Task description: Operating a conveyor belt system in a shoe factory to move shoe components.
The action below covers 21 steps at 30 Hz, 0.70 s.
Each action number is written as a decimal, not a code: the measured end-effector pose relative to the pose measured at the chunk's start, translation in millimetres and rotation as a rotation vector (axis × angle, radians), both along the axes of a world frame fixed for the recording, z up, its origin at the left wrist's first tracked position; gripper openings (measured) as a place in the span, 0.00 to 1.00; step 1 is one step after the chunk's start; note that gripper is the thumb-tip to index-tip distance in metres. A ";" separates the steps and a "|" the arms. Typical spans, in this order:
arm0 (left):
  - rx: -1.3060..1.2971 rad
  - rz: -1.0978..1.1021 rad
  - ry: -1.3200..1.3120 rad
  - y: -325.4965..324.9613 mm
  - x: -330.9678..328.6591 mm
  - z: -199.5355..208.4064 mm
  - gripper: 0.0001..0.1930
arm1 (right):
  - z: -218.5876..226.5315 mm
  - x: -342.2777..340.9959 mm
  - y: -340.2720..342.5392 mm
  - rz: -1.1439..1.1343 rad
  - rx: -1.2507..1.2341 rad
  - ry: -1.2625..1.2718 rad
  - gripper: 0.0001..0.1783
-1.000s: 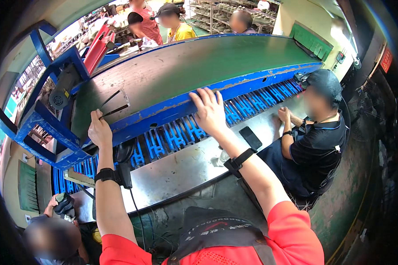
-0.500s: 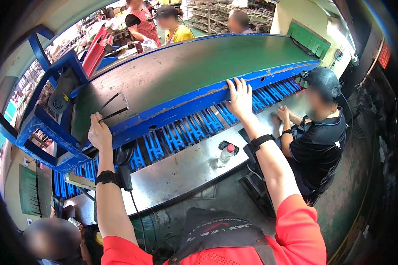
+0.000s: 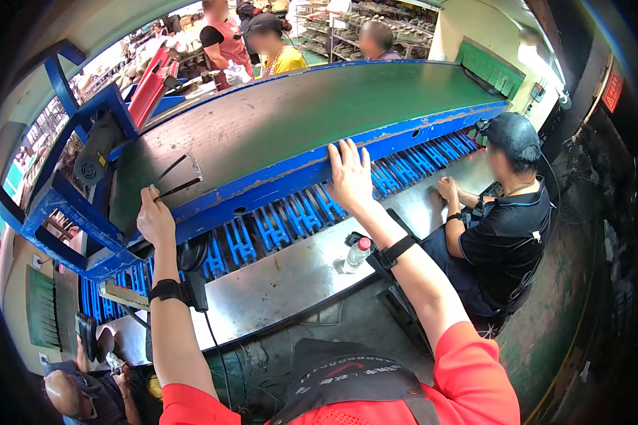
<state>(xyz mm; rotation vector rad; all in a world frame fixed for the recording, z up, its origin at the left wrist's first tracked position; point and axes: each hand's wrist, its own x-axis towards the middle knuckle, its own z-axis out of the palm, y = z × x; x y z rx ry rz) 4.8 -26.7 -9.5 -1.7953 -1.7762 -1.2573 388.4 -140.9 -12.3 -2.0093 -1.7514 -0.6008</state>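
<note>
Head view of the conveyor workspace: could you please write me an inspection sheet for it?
Surface: green conveyor belt, small dark marks; blue frame, paint worn.
Job's things: dark two-armed item at the belt's left end; its kind is unclear.
Clutter: red-capped clear bottle, upright on the metal ledge.
Grips: left grip closed on the item; right grip open, at the frame's near edge.
Cables: thin dark cable hanging in front of the ledge.
Surroundings: co-worker in black seated at right; other people beyond the belt; loaded racks behind.
</note>
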 end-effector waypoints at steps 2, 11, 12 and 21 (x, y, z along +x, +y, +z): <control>-0.004 -0.008 -0.017 -0.8 -0.6 0.8 0.08 | -2.7 -11.6 1.5 0.010 -0.017 -0.018 0.47; -0.018 -0.001 -0.035 -1.6 3.2 2.5 0.07 | 0.9 -16.2 5.1 -0.025 -0.019 -0.039 0.46; -0.016 0.003 -0.035 -0.9 1.4 2.0 0.07 | 1.3 -17.4 4.9 -0.026 -0.026 -0.039 0.47; 0.022 -0.016 -0.015 -1.5 4.1 2.8 0.04 | -0.4 -18.1 2.4 -0.001 -0.001 -0.012 0.47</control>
